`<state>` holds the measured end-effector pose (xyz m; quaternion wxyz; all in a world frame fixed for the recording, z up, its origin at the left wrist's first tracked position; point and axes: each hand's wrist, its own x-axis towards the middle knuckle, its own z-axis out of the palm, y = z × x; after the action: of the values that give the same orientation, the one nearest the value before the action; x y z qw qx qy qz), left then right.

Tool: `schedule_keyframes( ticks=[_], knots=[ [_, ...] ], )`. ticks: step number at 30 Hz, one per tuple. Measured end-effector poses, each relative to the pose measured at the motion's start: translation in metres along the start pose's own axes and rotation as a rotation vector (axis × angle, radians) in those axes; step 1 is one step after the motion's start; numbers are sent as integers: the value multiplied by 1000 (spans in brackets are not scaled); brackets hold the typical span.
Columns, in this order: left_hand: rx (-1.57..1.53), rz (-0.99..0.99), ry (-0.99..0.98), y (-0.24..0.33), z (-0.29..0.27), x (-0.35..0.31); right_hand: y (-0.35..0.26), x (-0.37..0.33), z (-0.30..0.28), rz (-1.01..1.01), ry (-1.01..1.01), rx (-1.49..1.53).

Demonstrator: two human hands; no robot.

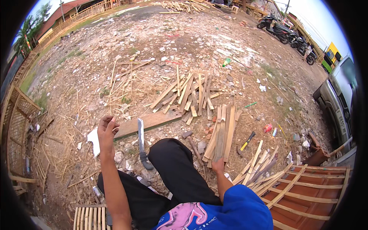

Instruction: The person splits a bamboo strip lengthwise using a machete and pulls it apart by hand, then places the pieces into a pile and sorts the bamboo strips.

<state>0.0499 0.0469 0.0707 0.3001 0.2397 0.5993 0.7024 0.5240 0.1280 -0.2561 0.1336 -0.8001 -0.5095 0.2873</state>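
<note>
My left hand (107, 130) is raised over the ground at the left, its fingers loosely curled and nothing visible in them. Low at the right, my right hand (218, 165) grips the near end of a wooden slat (220, 138) in a small bundle. A machete (141, 136) with a dark handle rests its blade against a long wooden plank (153, 123), between my left hand and my bent knee. Beside the bundle lies a hammer (188, 135) with a long handle. Farther right is a tool with a yellow and black handle (244, 145).
A loose heap of slats (189, 92) lies ahead on rubble and straw. More slats (257, 165) lie right, beside a slatted frame (306, 186). A woven bamboo panel (17, 126) stands left. A parked vehicle (339, 103) and motorcycles (278, 28) are at the right.
</note>
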Motion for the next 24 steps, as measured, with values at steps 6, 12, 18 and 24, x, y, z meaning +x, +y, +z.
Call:
schedule_keyframes(
  ticks=[6,12,18,24],
  knots=[
    [-10,16,-4,4,-1,-1,-19,-4,7,98,3,38],
    [-12,37,33,6,-5,-5,-42,-17,2,70,-27,-65],
    [13,40,35,10,-3,-5,-19,7,19,-74,65,164],
    [2,46,27,7,-6,-5,-36,10,13,-146,180,310]
  ],
)
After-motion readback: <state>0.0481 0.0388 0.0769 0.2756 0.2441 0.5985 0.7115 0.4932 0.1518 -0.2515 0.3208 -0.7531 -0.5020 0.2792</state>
